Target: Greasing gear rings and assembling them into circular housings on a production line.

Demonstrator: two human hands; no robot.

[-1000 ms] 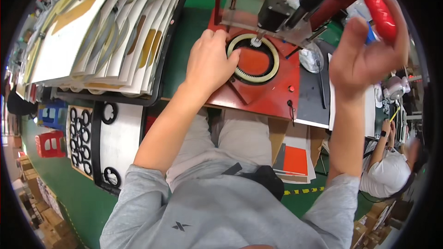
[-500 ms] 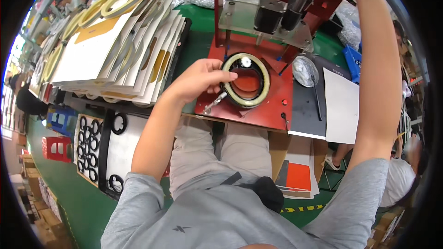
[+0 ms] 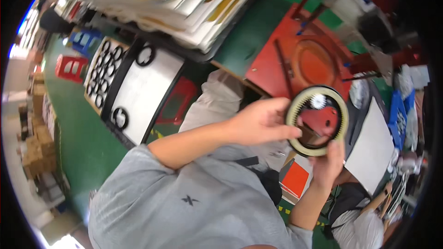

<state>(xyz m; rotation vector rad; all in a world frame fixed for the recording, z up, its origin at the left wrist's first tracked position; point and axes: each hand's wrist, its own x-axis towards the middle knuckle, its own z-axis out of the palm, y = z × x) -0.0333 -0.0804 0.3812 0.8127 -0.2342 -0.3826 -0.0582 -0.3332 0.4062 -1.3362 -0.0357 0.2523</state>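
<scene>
A cream ring (image 3: 344, 117) with inner teeth and a black rim is held up in front of the red press base. Inside it, near the top, sits a small white gear (image 3: 318, 101). My left hand (image 3: 264, 122) grips the ring's left side, thumb over the front. At the lower right edge, my right hand (image 3: 329, 159) holds the same ring, its fingers partly hidden. Behind the ring lies the red press base (image 3: 271, 60), with a round orange-red seat (image 3: 314, 62) on it.
Cardboard sheets (image 3: 184, 14) are stacked at the upper left. Below them, a black-edged tray (image 3: 143, 94) holds black rings, beside a board of more rings (image 3: 102, 74). White paper (image 3: 371, 145) and a blue bin (image 3: 398, 115) are on the right, where another person (image 3: 362, 223) sits.
The ring has come off the press base toward me. My right hand has moved down from the press's upper part to the ring. The view has turned, and the scene is tilted.
</scene>
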